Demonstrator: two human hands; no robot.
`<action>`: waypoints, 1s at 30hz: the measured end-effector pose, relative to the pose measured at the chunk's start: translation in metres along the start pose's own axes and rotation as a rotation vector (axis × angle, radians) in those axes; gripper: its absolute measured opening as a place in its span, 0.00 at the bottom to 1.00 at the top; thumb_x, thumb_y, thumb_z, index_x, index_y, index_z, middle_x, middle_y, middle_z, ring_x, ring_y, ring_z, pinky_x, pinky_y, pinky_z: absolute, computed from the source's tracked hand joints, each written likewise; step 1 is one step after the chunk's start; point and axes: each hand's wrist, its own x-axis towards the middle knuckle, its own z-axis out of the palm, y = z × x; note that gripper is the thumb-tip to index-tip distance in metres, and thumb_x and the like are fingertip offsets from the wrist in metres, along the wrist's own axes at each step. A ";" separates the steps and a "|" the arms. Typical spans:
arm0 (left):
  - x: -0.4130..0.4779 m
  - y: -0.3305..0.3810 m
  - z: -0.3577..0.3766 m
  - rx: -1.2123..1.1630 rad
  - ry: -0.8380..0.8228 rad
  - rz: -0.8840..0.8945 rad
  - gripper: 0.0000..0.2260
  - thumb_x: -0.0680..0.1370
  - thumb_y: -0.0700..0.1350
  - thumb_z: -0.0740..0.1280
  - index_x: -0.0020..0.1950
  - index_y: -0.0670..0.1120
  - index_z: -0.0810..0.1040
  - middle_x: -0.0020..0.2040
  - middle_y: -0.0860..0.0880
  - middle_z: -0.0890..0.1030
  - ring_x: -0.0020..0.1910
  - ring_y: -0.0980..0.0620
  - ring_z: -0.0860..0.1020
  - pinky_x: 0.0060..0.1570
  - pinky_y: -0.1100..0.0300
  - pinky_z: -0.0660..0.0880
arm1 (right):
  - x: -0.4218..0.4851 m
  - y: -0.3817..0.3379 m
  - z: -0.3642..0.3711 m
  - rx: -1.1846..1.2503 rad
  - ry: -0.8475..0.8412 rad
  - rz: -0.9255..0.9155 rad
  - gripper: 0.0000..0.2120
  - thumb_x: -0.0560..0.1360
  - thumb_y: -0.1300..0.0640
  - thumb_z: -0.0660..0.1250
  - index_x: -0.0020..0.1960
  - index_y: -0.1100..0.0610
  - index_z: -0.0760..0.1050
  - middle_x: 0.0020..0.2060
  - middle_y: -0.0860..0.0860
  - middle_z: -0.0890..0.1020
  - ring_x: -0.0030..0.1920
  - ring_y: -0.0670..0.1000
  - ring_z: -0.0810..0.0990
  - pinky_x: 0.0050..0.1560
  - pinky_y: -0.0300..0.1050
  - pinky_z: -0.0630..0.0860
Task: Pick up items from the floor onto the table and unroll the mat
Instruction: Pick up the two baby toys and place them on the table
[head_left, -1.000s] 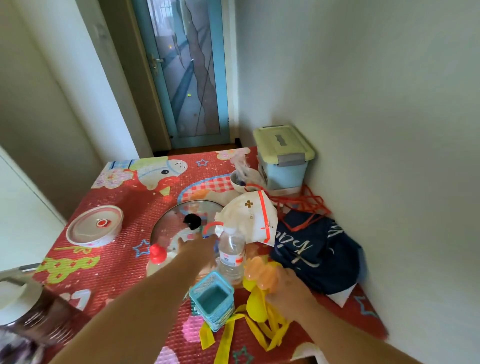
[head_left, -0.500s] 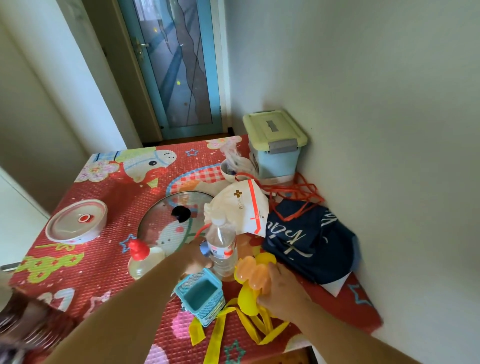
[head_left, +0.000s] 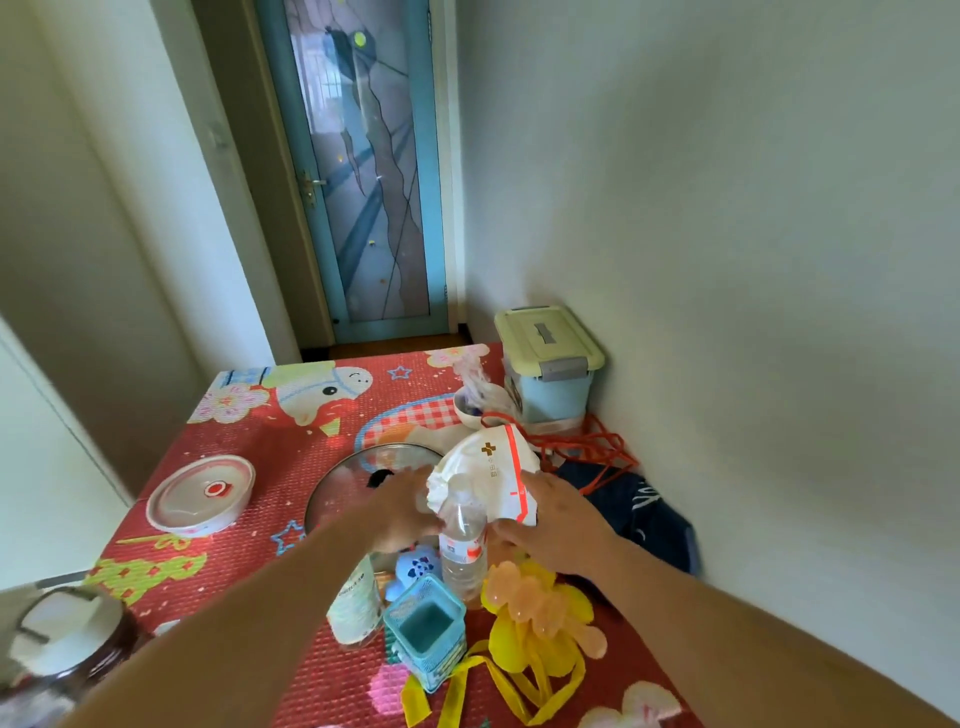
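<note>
The step in hand is judged to be the sorting of gathered things on the table, which is hidden under a red patterned mat (head_left: 249, 447) already lying flat; whether this is the mat meant by the task cannot be told. Both hands are held at the middle of the clutter; the left hand (head_left: 400, 512) is blurred beside the neck of the bottle (head_left: 462, 545), so the set of its fingers cannot be told; the right hand (head_left: 561, 522) is laid against the white bag (head_left: 483, 467), whose striped corner seems to be pinched between thumb and fingers (head_left: 537, 483). The bottle stands upright just behind the blue basket (head_left: 426, 631); its top is touched by the bag, and a glass lid (head_left: 343, 483) is partly hidden behind the left hand. For the next move, the bag would need to be lifted clear without the bottle being tipped; 1 hand steadying the bottle is likely called for, since the things around it are packed close.
</note>
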 end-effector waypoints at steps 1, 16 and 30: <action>-0.006 0.004 -0.009 0.039 0.009 0.012 0.38 0.71 0.52 0.70 0.74 0.52 0.53 0.74 0.48 0.62 0.71 0.46 0.63 0.65 0.54 0.65 | 0.000 -0.008 -0.010 -0.039 0.007 -0.015 0.37 0.73 0.36 0.59 0.75 0.53 0.54 0.73 0.53 0.62 0.71 0.54 0.60 0.71 0.51 0.60; -0.167 0.031 -0.136 0.003 0.297 0.043 0.32 0.73 0.56 0.67 0.73 0.56 0.56 0.72 0.49 0.66 0.64 0.49 0.70 0.61 0.60 0.64 | -0.041 -0.140 -0.107 -0.069 0.105 -0.270 0.37 0.72 0.32 0.57 0.74 0.50 0.56 0.74 0.52 0.62 0.72 0.54 0.62 0.69 0.53 0.62; -0.405 -0.024 -0.126 0.016 0.563 -0.316 0.34 0.74 0.55 0.65 0.74 0.53 0.52 0.76 0.49 0.55 0.74 0.49 0.56 0.70 0.56 0.53 | -0.135 -0.271 -0.043 0.029 -0.052 -0.669 0.38 0.68 0.29 0.57 0.73 0.47 0.59 0.73 0.50 0.65 0.69 0.53 0.67 0.60 0.47 0.65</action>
